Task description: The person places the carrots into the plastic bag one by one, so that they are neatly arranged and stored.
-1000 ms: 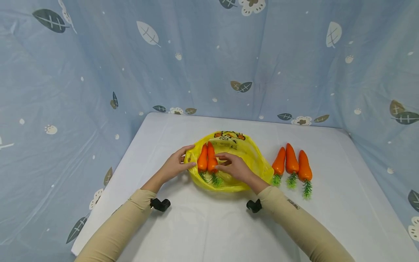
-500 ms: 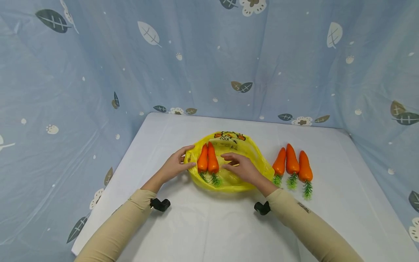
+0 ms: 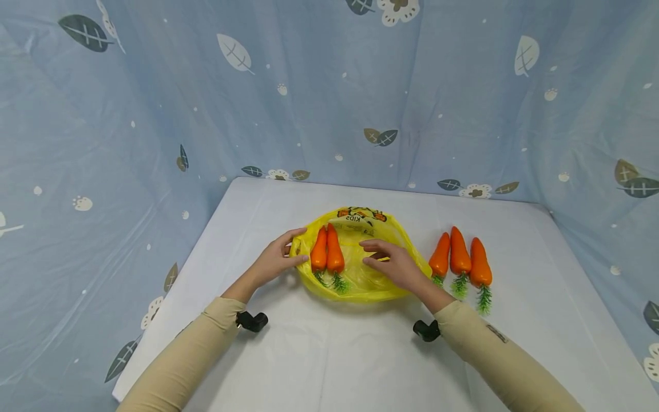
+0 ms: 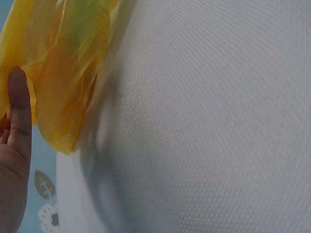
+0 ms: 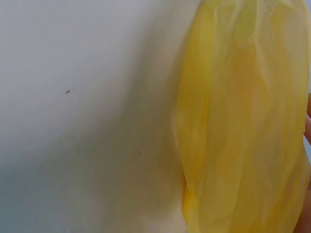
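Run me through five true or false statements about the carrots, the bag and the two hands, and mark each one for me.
1. Two carrots show inside the yellow bag. True.
2. The right hand is gripping a carrot. False: the right hand holds nothing, its fingers over the bag's opening.
3. Three carrots lie on the white table, to the right of the bag. True.
4. All the carrots' leafy ends point away from the person. False: the green tops point toward the person.
5. The left hand is at the bag's left edge. True.
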`<state>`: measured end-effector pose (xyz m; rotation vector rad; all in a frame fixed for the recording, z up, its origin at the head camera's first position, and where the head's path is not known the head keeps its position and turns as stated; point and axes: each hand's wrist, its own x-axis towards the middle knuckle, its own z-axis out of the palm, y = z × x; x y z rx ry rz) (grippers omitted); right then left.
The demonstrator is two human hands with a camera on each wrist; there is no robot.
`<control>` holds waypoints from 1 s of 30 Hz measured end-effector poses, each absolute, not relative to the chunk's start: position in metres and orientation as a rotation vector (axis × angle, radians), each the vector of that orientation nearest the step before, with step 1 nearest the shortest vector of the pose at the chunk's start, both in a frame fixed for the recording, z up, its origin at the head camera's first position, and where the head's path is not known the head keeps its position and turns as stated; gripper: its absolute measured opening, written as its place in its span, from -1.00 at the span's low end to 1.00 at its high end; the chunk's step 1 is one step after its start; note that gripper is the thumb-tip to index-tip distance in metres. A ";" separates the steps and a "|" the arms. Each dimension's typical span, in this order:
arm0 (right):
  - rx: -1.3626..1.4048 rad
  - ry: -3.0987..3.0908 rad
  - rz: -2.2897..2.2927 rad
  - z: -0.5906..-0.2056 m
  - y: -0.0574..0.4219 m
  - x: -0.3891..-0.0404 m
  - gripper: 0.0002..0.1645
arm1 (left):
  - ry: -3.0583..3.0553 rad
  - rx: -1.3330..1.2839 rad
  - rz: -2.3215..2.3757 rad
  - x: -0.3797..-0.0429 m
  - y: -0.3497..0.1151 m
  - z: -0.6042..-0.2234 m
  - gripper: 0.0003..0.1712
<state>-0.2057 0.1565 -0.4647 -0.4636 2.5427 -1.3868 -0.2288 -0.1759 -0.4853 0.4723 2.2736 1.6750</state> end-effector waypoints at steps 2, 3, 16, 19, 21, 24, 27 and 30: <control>-0.471 2.546 -1.393 -0.464 0.159 -0.205 -0.45 | 2.270 0.471 1.679 -0.229 -0.176 -0.486 -0.15; -0.475 2.546 -1.397 -0.464 0.160 -0.204 -0.46 | 2.266 0.469 1.682 -0.228 -0.176 -0.486 -0.15; -0.471 2.602 -1.409 -0.464 0.173 -0.201 -0.50 | 2.278 0.463 1.668 -0.229 -0.177 -0.485 -0.14; -0.452 2.617 -1.404 -0.464 0.175 -0.202 -0.51 | 2.293 0.463 1.657 -0.229 -0.177 -0.485 -0.15; -0.447 2.624 -1.403 -0.465 0.177 -0.202 -0.52 | 2.296 0.459 1.652 -0.229 -0.177 -0.486 -0.16; -0.439 2.631 -1.410 -0.465 0.179 -0.202 -0.53 | 2.288 0.457 1.652 -0.229 -0.177 -0.488 -0.15; -0.441 2.636 -1.426 -0.465 0.181 -0.201 -0.55 | 2.276 0.457 1.659 -0.230 -0.177 -0.489 -0.14; -0.441 2.637 -1.441 -0.464 0.184 -0.200 -0.56 | 2.275 0.455 1.662 -0.231 -0.177 -0.490 -0.14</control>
